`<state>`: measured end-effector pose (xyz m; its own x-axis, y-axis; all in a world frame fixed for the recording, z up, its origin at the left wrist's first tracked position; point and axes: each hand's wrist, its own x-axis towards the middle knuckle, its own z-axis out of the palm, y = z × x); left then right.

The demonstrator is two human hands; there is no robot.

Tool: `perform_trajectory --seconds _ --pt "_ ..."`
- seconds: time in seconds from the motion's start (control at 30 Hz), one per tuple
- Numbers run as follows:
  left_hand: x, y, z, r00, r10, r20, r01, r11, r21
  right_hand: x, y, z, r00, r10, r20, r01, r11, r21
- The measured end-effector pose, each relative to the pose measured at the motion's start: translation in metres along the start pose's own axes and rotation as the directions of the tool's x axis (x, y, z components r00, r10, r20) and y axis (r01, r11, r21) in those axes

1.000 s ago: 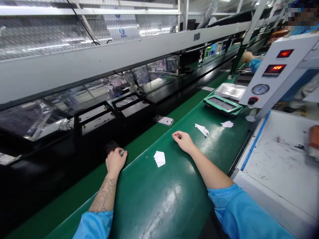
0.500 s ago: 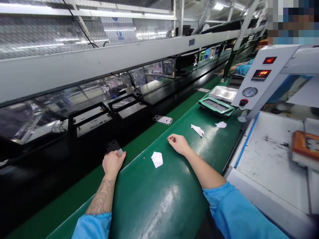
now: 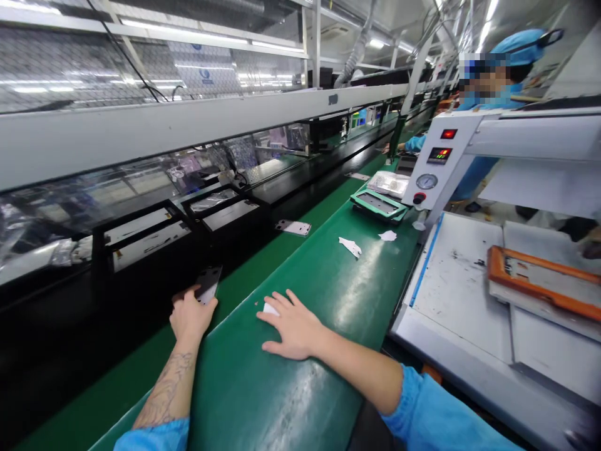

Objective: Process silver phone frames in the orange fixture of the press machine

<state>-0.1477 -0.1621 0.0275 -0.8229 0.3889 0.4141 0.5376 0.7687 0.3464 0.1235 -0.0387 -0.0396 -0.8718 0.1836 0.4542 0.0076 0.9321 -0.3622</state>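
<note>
My left hand [image 3: 191,316] has its thumb and fingers at the near end of a flat grey phone-sized plate [image 3: 209,283] with dark cutouts, over the lower green conveyor strip. Part of the plate is hidden by the fingers. My right hand [image 3: 293,326] lies spread on the green work surface [image 3: 263,394], partly covering a white paper scrap [image 3: 270,309]. Further along that surface are two more torn paper scraps, a long one [image 3: 350,247] and a small one [image 3: 387,236]. A similar plate [image 3: 293,227] rests ahead on the strip.
A green frame [image 3: 379,205] and a clear-wrapped stack [image 3: 389,183] stand at the far end. To the right is a white machine [image 3: 429,169] with red displays, and an orange frame [image 3: 544,279] on its bed. Black trays [image 3: 145,235] line the left. A co-worker [image 3: 516,50] is beyond.
My right hand has moved left and nearer, opening from closed fingers to spread over the paper scrap. My left hand has shifted slightly, and more of the plate shows. The view has turned right.
</note>
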Motion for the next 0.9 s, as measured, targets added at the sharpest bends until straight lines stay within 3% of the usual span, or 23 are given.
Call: perform_trajectory --seconds 0.13,0.2,0.27,0.33,0.4,0.47,0.53,0.6,0.73,0.8,0.9 --pt "-0.01 0.006 -0.007 0.994 0.088 -0.064 -0.097 0.982 -0.159 0.001 -0.022 0.007 0.999 0.031 0.021 -0.032 0.995 0.091" --pt "-0.026 0.017 -0.01 0.97 0.217 -0.105 -0.237 0.941 -0.241 -0.009 -0.022 0.0 0.994 0.107 -0.016 -0.103 0.983 0.151" --pt "-0.051 0.035 -0.009 0.92 0.369 -0.131 -0.392 0.869 -0.303 -0.031 -0.022 -0.008 0.973 0.224 -0.057 -0.208 0.954 0.217" --pt "-0.085 0.057 -0.002 0.843 0.517 -0.15 -0.534 0.77 -0.349 -0.065 -0.024 -0.014 0.938 0.33 -0.107 -0.287 0.911 0.297" --pt "-0.122 0.076 0.009 0.725 0.663 -0.184 -0.677 0.639 -0.365 -0.107 -0.031 -0.015 0.899 0.394 -0.189 -0.298 0.869 0.396" --pt "-0.153 0.086 0.021 0.588 0.787 -0.187 -0.79 0.508 -0.342 -0.151 -0.038 -0.013 0.845 0.434 -0.313 -0.252 0.839 0.482" --pt "-0.17 0.086 0.033 0.499 0.861 -0.098 -0.834 0.447 -0.323 -0.195 -0.042 -0.011 0.776 0.435 -0.456 -0.182 0.848 0.498" --pt "-0.173 0.083 0.042 0.486 0.873 0.038 -0.822 0.472 -0.318 -0.237 -0.041 -0.016 0.715 0.397 -0.575 -0.154 0.892 0.424" --pt "-0.164 0.088 0.051 0.563 0.803 0.193 -0.767 0.595 -0.238 -0.316 -0.034 -0.051 0.611 0.379 -0.695 -0.329 0.92 0.212" --pt "-0.168 0.104 0.052 0.559 0.803 0.207 -0.781 0.594 -0.196 -0.348 -0.029 -0.076 0.513 0.396 -0.761 -0.466 0.873 0.14" --pt "-0.187 0.14 0.055 0.511 0.834 0.209 -0.824 0.545 -0.157 -0.377 -0.022 -0.106 0.348 0.381 -0.857 -0.625 0.775 0.091"
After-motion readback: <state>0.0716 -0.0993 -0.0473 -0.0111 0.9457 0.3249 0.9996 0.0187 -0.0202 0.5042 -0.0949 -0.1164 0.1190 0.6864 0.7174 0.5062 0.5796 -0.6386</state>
